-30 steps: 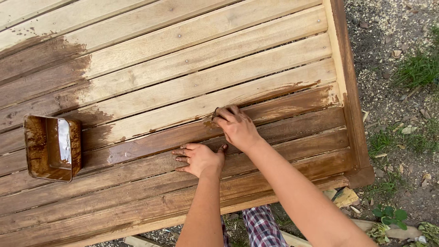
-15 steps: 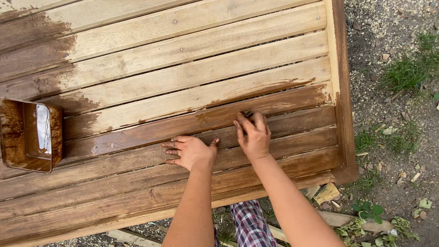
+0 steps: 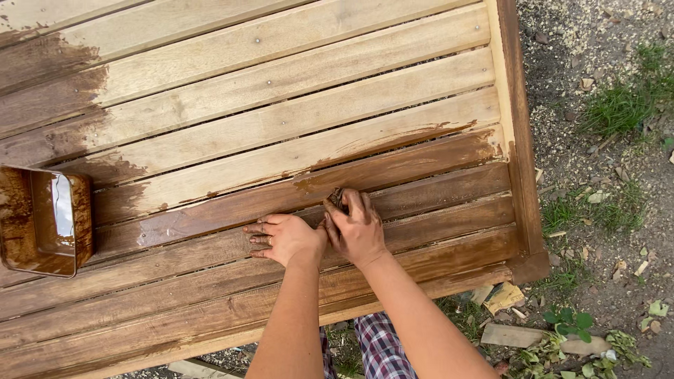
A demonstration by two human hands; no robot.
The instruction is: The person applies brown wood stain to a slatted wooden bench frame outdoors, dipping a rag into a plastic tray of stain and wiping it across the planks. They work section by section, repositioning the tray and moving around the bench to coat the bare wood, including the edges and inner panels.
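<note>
Nearest, the right hand (image 3: 358, 228) presses a small dark staining pad (image 3: 336, 197) against a slat of the wooden slatted panel (image 3: 281, 133), its grip clenched over the pad so only a corner shows. Just beside it, touching at the thumb, the left hand (image 3: 284, 237) lies flat with fingers released, holding nothing. Under both hands the slats are wet, dark brown; beyond them the boards are pale bare wood with a ragged stain edge. At the left sits a stain-coated rectangular tray (image 3: 42, 221).
</note>
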